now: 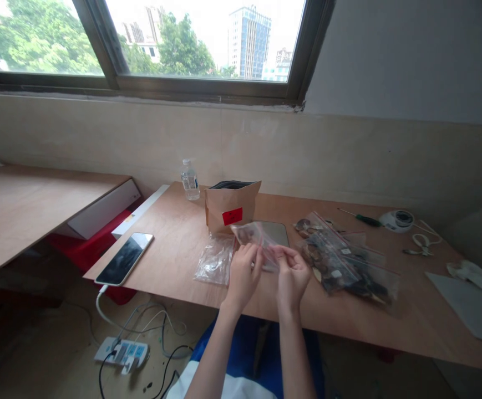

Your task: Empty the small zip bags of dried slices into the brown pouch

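Reference point: the held bag, a clear bag (249, 233) with a reddish strip, raised just above the near part of the worktop (170, 238); clock directions are read from it, with 12 o'clock toward the wall.

Hands. The left hand (243, 272) grasps the clear bag at its near left portion with fingers curled. The right hand (294, 271) pinches its right portion between thumb and fingertips. The spaced two-point hold appears intended to keep the thin film taut and under control. Whether the bag has contents cannot be told.

Surroundings.
- 11 o'clock: paper pouch (214, 209), upright, mouth open and uppermost, red label facing the person. Its opened-out base probably lets it stand unsupported.
- 1 o'clock: grey flat object (277, 231), partly hidden by the clear bag and right hand.
- 3 o'clock: filled zip bags (336, 255), overlapping in a heap, presumably grouped to stay within reach of the right hand.
- 2 o'clock, farther out: screwdriver (368, 219), lying beside a white dome-shaped device (397, 220).
- 8 o'clock, near the left hand: flat plastic bag (212, 263), lying crumpled.
- 9 o'clock, well apart: phone (124, 259), at the worktop's near left edge, likely so its white cable (100, 302) can drop below.
- 10 o'clock: water bottle (189, 180), upright, set back toward the wall.
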`<state>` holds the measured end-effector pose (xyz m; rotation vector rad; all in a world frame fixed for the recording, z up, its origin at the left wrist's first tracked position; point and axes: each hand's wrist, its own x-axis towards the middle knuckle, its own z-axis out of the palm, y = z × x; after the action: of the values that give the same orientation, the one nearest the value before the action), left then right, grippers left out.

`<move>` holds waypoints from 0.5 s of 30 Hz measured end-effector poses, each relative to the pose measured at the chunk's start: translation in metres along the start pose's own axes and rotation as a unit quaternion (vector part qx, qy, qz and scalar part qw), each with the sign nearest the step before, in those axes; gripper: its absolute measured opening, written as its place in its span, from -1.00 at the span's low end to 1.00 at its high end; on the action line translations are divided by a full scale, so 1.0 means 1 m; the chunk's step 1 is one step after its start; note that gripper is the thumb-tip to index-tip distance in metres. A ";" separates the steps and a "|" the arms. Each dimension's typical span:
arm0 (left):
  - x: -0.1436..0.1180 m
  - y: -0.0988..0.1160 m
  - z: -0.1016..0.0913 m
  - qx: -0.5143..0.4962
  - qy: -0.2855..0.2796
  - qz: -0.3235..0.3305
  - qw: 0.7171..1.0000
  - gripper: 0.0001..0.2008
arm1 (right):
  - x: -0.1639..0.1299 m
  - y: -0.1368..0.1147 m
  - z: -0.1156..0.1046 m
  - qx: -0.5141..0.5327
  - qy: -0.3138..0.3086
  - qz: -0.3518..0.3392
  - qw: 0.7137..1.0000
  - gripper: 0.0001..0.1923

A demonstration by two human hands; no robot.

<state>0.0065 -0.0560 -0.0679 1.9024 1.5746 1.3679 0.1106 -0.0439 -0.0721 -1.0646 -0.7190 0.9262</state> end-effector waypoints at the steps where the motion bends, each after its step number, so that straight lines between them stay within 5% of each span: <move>1: 0.000 -0.002 -0.004 0.002 0.009 -0.011 1.000 -0.70 | 0.007 0.000 -0.002 0.025 0.037 -0.003 0.999 -0.77; 4: -0.002 -0.005 -0.015 -0.012 -0.001 -0.032 0.999 -0.68 | 0.025 -0.006 -0.008 0.066 0.086 -0.019 0.994 -0.74; 9: -0.006 -0.004 -0.012 -0.157 0.036 -0.055 0.985 -0.70 | 0.031 -0.024 0.005 0.071 0.010 -0.051 0.996 -0.73; 12: -0.008 -0.007 0.002 -0.286 0.103 -0.137 0.943 -0.66 | 0.029 -0.032 0.021 0.095 -0.037 -0.016 0.995 -0.70; 15: -0.008 -0.012 0.013 -0.407 0.072 -0.207 0.887 -0.57 | 0.032 -0.032 0.033 0.099 -0.106 0.054 0.988 -0.67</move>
<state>0.0109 -0.0553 -0.0867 0.9233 1.0841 1.6244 0.1054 -0.0087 -0.0290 -0.8446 -0.7315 1.1921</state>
